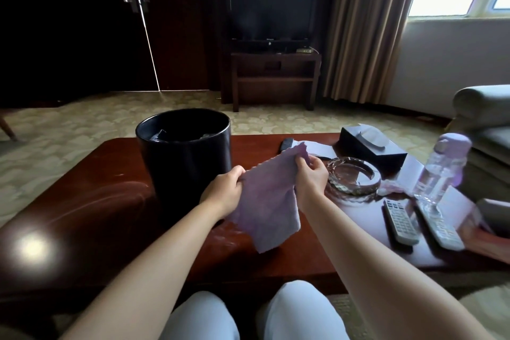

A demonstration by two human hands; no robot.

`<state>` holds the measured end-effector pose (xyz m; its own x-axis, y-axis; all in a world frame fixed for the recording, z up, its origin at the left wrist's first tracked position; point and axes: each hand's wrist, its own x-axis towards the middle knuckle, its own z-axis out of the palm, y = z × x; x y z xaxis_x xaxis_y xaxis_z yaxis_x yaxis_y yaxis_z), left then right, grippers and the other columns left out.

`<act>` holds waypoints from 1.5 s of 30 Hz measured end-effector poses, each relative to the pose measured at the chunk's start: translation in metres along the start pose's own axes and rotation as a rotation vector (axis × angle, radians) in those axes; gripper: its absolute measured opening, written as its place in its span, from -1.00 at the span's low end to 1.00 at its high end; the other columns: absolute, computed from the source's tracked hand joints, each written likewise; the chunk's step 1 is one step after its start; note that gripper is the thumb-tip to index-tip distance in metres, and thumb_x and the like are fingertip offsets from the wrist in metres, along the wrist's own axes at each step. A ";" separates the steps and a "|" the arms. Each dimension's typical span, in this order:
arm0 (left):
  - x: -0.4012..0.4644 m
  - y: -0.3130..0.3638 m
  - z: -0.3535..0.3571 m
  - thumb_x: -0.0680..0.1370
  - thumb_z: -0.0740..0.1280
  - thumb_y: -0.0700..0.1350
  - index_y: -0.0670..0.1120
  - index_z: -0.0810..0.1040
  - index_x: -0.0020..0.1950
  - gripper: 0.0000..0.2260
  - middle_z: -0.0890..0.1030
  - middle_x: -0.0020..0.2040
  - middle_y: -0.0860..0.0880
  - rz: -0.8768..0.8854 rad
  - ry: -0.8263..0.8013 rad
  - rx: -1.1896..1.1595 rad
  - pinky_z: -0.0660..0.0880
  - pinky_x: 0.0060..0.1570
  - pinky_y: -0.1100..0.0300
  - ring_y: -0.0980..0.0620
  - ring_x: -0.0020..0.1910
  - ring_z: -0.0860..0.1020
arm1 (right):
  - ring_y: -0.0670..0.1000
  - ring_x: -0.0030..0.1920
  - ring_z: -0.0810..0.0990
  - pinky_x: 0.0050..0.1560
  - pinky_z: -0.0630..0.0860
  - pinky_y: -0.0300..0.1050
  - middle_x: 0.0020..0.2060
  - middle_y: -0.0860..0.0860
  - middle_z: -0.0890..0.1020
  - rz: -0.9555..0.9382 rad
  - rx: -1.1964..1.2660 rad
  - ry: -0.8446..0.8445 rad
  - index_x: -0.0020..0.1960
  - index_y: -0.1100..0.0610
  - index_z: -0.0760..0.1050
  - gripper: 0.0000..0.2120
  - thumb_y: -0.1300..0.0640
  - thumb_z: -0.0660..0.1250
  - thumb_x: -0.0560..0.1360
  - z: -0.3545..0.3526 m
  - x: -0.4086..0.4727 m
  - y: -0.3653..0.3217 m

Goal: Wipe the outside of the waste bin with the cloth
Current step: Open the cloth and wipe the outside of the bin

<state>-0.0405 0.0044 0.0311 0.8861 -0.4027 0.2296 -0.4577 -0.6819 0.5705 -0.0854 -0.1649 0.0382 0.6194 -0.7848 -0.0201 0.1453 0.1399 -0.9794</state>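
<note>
Both hands pinch a lilac cloth (265, 196) above the desk (110, 201): left hand (223, 193) at its near-left edge, right hand (311, 176) at its upper corner. The black waste bin (185, 157) stands at 11 o'clock from the cloth, holding what may be litter. At 3 o'clock lie a glass ashtray (354, 176), two remotes (400, 222) and a water bottle (441, 168).

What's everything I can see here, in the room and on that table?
waste bin: one, black, on table's left part
cloth: one, lilac, held up before the bin
table: one, red-brown, foreground
ashtray: one, clear glass, right of cloth
tissue box: one, dark, far right of table
bottle: one, clear with lilac cap, right edge
remotes: two, grey, near right
television: one, black, on stand behind
curtain: one, beige, by window
left hand: grips cloth's left edge
right hand: pinches cloth's top
</note>
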 end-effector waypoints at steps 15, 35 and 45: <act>-0.013 0.054 -0.070 0.34 0.47 -0.35 -0.10 0.61 -0.19 -0.82 0.58 -0.31 0.01 0.012 -0.243 -0.237 0.41 -0.42 0.45 0.15 -0.34 0.50 | 0.16 0.11 0.49 0.24 0.33 -0.02 -0.14 0.03 0.55 -0.161 -0.388 0.359 -0.04 0.04 0.52 -0.80 -0.04 0.20 0.50 -0.047 -0.017 -0.048; 0.051 0.003 0.071 0.48 0.16 -0.33 -0.04 0.58 -0.03 -0.72 0.57 0.04 -0.07 -0.144 0.016 0.201 0.42 -0.15 0.19 -0.11 -0.03 0.54 | 0.21 0.11 0.55 0.04 0.42 -0.09 0.03 0.20 0.64 0.105 -0.642 0.113 0.06 0.17 0.59 -0.75 0.06 0.22 0.55 -0.067 0.068 0.070; 0.099 -0.024 0.125 0.48 0.13 -0.37 -0.19 0.52 -0.02 -0.78 0.52 0.00 -0.16 -0.053 0.119 0.146 0.44 -0.15 0.09 -0.18 -0.08 0.51 | 0.09 -0.09 0.65 0.03 0.57 0.06 -0.20 0.05 0.69 0.109 -0.518 0.074 -0.12 0.08 0.61 -0.85 0.07 0.29 0.46 -0.045 0.123 0.125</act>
<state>0.0488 -0.0956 -0.0585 0.9078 -0.2941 0.2990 -0.4079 -0.7851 0.4661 -0.0264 -0.2710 -0.0957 0.5511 -0.8253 -0.1228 -0.3278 -0.0788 -0.9415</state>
